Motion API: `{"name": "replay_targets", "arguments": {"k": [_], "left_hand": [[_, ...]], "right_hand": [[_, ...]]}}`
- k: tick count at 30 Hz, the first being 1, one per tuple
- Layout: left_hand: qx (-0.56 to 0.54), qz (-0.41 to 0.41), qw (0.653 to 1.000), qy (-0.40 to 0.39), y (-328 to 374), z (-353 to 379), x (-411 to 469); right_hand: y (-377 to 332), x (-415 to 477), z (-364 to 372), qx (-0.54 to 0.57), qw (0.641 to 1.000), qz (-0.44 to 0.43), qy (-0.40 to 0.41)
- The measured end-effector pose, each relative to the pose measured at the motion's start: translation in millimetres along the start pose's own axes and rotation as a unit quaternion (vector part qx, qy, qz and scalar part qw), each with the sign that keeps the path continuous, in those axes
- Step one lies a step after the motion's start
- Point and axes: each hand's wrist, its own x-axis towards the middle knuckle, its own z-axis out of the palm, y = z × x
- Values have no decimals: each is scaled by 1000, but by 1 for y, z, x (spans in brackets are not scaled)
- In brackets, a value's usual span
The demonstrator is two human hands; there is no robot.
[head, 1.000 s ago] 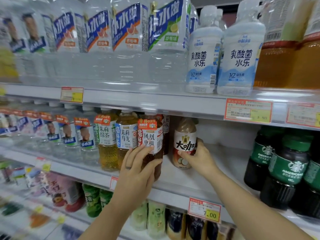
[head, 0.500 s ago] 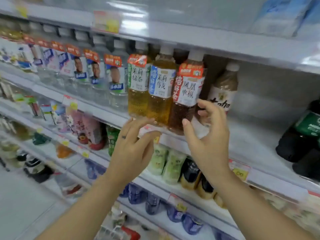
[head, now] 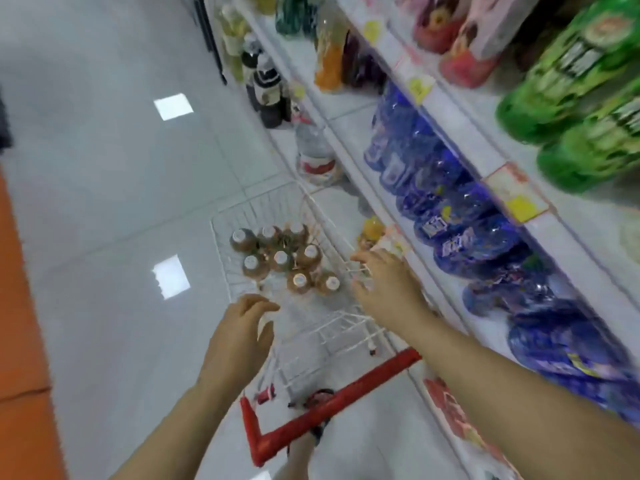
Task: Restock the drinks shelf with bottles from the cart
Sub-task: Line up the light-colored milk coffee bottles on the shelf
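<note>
A white wire cart (head: 322,329) with a red handle (head: 332,410) stands on the floor beside the shelves. Several brown bottles with white caps (head: 282,259) stand upright in its far end. My left hand (head: 242,330) hovers over the cart's near left side, fingers loosely curled, holding nothing. My right hand (head: 384,285) reaches over the cart's right rim, fingers spread and empty, just right of the bottles. The drinks shelf (head: 460,133) runs along the right side, blurred.
Blue bottles (head: 446,202) fill the low shelf next to the cart and green bottles (head: 571,88) sit above them. A large water jug (head: 313,154) and dark bottles (head: 268,88) stand on the floor ahead of the cart. Pale tiled floor lies to the left.
Both hands have left the tea bottles on the middle shelf and dropped down over the cart. My view has swung from the shelf down to the cart and floor.
</note>
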Motion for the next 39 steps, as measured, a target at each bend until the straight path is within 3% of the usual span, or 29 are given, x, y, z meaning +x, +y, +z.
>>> {"name": "replay_targets", "arguments": {"k": [7, 13, 17, 21, 25, 27, 33, 39], "left_hand": [[8, -66, 997, -47, -57, 75, 52], [69, -58, 990, -110, -72, 138, 124], [78, -43, 991, -103, -70, 155, 152], [75, -45, 990, -109, -67, 153, 151], [27, -71, 994, -85, -64, 132, 117], [-4, -77, 995, -64, -59, 116, 98], [-68, -58, 996, 10, -40, 77, 55], [-66, 3, 994, 84, 15, 26, 17]], "right_hand": [[73, 47, 96, -123, 984, 75, -107], [88, 49, 113, -108, 990, 66, -69], [79, 50, 113, -51, 992, 90, -79], [63, 59, 124, -14, 1000, -19, 8], [68, 88, 153, -45, 987, 56, -142], [76, 103, 171, -68, 979, 75, -174], [79, 114, 183, -37, 989, 69, -124], [51, 44, 80, 108, 994, 31, -11]]}}
